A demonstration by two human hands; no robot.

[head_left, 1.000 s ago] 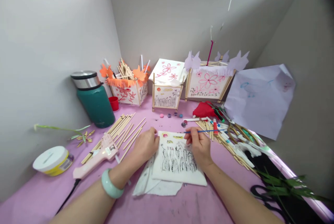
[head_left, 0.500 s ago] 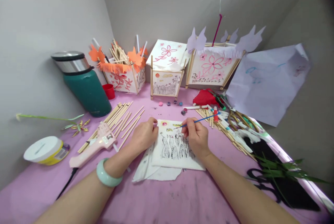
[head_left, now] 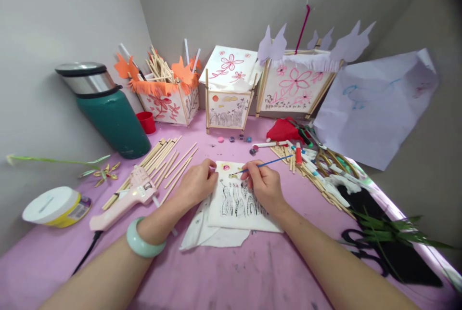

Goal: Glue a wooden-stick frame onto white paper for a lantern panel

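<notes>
At the middle of the pink table (head_left: 216, 276): your white sheet (head_left: 234, 221) lies between your two hands, bearing black drawn shapes and, near its top edge, small red and yellow marks.
Beneath it: a second white piece (head_left: 207, 238) pokes out past the sheet's left and near edges.
Right hand: your right hand (head_left: 265, 185) rests over the sheet's right side, fingers pinched on a blue paintbrush (head_left: 270, 161).
Brush tip: it points left to the yellow mark near the top of the sheet (you can't tell from this view whether the tip is touching).
Left hand: your left hand (head_left: 200, 180) sits at the sheet's upper left edge, fingers curled in; whether they grip the edge, you cannot tell.
Bracelet: a pale green bracelet (head_left: 144, 238) circles your left wrist.
Left of you: a pink glue gun (head_left: 124, 202) lies just beside loose wooden sticks (head_left: 155, 157), with a green flask (head_left: 113, 120) behind.
Past the sheet: small coloured blobs (head_left: 220, 140) dot the table, before three decorated boxes (head_left: 229, 110).
Right of you: gold-handled scissors (head_left: 321, 158) lie among markers and sticks.
</notes>
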